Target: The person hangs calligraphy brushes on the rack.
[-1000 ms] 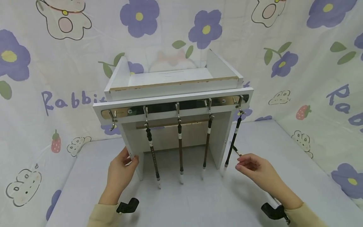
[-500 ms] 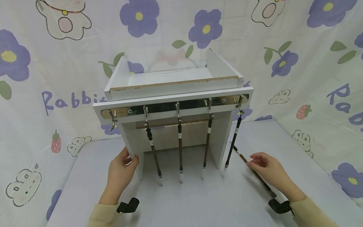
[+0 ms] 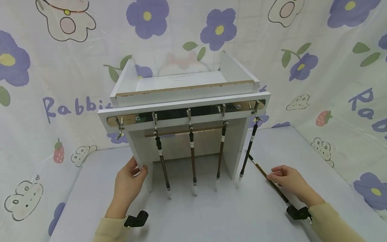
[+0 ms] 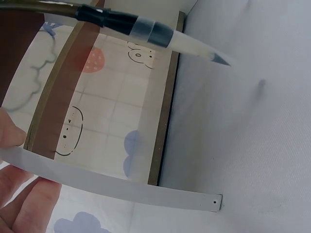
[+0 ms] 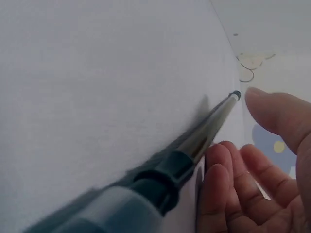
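Note:
My left hand (image 3: 128, 185) grips the left side panel (image 3: 139, 154) of a white wooden shelf, thumb on one face and fingers on the other. In the left wrist view the tip of a hanging writing brush (image 4: 192, 46) crosses above that panel. At the right, another writing brush (image 3: 276, 188) with a brown and black handle lies slantwise on the table. Beside it is my right hand (image 3: 291, 181), fingers loosely bent and fingertips right at the handle. The right wrist view shows the thumb (image 5: 277, 114) standing apart from the fingers, with the brush (image 5: 209, 128) alongside them.
Several writing brushes (image 3: 192, 154) hang tip down from metal hooks (image 3: 189, 116) on the shelf's front rail (image 3: 187, 101). One more hook (image 3: 119, 129) is at the far left. The white table (image 3: 199, 222) meets a flower-printed cloth (image 3: 326, 67) behind.
My right hand has moved rightward, so more of the lying brush shows; its fingers are now looser. The leftmost hanging brushes sway slightly. My left hand has stayed on the panel.

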Demonstrator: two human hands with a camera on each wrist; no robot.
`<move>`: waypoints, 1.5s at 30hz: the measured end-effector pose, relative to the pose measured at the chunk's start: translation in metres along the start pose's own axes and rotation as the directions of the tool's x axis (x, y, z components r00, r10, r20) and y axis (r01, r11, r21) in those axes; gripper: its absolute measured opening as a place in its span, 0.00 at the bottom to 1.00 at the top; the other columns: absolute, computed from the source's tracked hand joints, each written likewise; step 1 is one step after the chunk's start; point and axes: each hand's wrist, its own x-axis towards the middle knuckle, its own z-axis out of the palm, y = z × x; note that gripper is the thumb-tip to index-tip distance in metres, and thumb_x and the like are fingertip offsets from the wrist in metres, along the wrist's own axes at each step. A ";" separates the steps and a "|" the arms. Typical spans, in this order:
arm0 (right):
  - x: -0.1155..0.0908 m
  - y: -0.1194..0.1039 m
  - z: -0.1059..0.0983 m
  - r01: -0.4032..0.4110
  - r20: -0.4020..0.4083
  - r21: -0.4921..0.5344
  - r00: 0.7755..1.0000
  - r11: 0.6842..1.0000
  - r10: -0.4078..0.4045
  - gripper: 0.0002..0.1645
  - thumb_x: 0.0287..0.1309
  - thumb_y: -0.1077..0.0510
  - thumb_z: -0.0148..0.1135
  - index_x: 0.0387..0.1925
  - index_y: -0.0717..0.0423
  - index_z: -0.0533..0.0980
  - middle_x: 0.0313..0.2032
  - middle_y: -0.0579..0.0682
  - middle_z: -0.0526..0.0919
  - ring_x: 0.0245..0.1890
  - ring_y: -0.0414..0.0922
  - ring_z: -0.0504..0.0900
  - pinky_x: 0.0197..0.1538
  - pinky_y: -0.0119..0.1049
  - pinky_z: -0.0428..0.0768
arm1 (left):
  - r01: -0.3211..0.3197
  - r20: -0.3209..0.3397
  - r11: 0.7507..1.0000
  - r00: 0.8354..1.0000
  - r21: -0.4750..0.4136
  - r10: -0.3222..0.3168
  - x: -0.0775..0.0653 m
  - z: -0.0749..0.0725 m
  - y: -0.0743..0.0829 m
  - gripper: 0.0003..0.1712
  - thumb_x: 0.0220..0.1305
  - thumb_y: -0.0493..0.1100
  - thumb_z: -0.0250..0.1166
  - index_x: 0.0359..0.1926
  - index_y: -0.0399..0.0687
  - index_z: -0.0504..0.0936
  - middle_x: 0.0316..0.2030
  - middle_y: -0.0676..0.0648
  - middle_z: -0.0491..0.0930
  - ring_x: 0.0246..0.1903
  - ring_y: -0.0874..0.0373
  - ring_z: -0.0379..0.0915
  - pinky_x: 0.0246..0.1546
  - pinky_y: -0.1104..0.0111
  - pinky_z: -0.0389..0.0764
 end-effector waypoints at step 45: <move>0.003 -0.006 -0.004 -0.084 0.030 -0.049 0.996 0.995 0.085 0.28 0.52 0.48 0.72 0.46 0.64 0.76 0.35 0.49 0.82 0.36 0.46 0.77 0.39 0.38 0.75 | 0.003 -0.004 1.000 1.000 0.009 -0.003 -0.001 0.000 0.002 0.31 0.68 0.49 0.58 0.71 0.55 0.65 0.62 0.46 0.73 0.53 0.43 0.76 0.46 0.53 0.81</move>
